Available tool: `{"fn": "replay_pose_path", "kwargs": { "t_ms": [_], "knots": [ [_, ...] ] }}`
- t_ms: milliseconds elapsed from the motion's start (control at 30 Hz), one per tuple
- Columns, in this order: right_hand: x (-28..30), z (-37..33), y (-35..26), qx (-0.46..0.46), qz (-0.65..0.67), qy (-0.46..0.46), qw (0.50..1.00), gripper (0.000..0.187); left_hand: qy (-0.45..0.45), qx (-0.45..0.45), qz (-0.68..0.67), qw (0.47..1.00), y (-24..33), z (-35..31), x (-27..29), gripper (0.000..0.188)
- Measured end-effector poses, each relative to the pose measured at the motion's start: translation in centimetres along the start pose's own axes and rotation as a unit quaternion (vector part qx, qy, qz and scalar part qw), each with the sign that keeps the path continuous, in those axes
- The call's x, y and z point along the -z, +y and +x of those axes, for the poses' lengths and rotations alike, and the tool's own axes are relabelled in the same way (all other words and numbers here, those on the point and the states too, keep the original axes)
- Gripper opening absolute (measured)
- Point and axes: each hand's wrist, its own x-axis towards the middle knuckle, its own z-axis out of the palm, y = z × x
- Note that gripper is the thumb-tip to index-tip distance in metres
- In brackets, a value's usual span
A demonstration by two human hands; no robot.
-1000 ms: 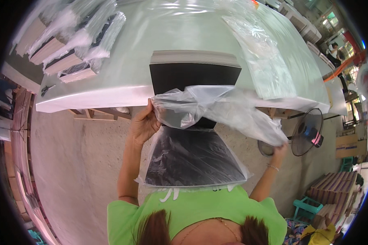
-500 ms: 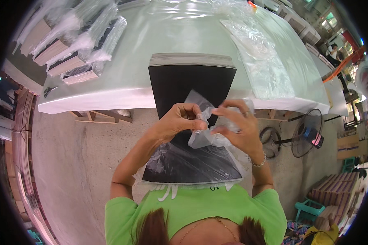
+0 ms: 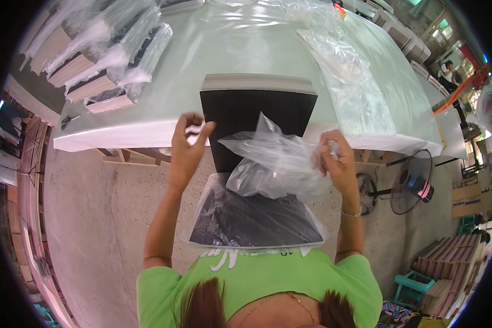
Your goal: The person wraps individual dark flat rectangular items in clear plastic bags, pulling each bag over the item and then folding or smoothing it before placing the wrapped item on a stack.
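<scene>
Holds a clear plastic bag, crumpled and bunched, in the right hand, with fingers curled in around its right side. Holds up the left hand apart from the bag, with thumb and fingers bent and a wide gap between them, just beside the left edge of a black block. Faces this block straight ahead, at the near edge of the pale-covered bench, with a band of pale layered edges at its far end and a plain black side below. Has the bag in front of the lower right part of that side, hanging partly over a black panel in clear wrapping. Has this panel near, just beside the green shirt; cannot tell what bears it from below. On the bench, has several plastic-wrapped blocks at far left, scissors by the left corner, and flat clear plastic sheets on the right. Farther right, beyond the right hand, has a round fan, and nearer, a teal stool beside a striped stack.
</scene>
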Motion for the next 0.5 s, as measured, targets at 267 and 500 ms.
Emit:
{"fn": "replay_pose_path", "kwargs": {
  "t_ms": [267, 500],
  "knots": [
    [-2.1, 1.7, -1.4, -0.138, 0.054, -0.24, 0.959, 0.025, -0.324, -0.095, -0.045, 0.94, 2.2, -0.9, -4.9, 0.023],
    [1.3, -0.5, 1.1, -0.203, 0.306, -0.175, 0.913, 0.041, -0.362, 0.307, -0.493, 0.729, 2.5, 0.1, -3.3, 0.034]
  ]
}}
